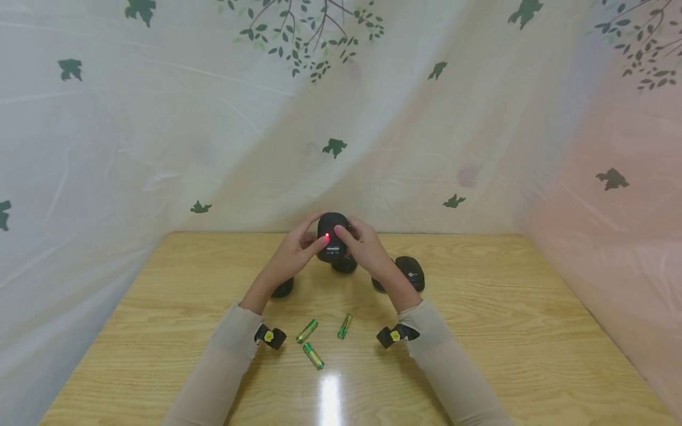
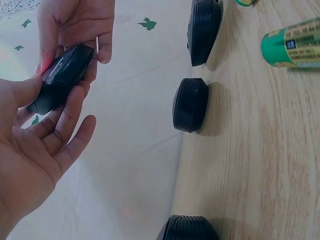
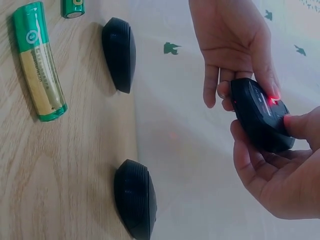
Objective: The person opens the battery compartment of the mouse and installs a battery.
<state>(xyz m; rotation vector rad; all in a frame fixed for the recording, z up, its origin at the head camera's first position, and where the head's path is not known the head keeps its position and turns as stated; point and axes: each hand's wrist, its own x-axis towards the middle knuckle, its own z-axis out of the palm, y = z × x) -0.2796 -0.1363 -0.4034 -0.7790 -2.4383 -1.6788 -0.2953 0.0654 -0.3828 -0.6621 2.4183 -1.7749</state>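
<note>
Gripping the mouse [image 1: 333,244] over the table [image 1: 506,331], your left hand [image 1: 294,251] and right hand [image 1: 369,248] share it in the head view; batteries [image 1: 306,331] lie nearer you than it. In the left wrist view, other mice [image 2: 191,106] sit lower than it. The right wrist view shows a red light [image 3: 274,101] on it, at your left thumb [image 3: 265,62].

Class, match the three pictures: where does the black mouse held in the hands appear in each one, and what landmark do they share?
Head: the black mouse is near the middle, slightly below centre.
Left wrist: upper left.
Right wrist: right of centre, about mid-height.
Shared landmark: green batteries, at lower centre, upper right and upper left respectively.
</note>
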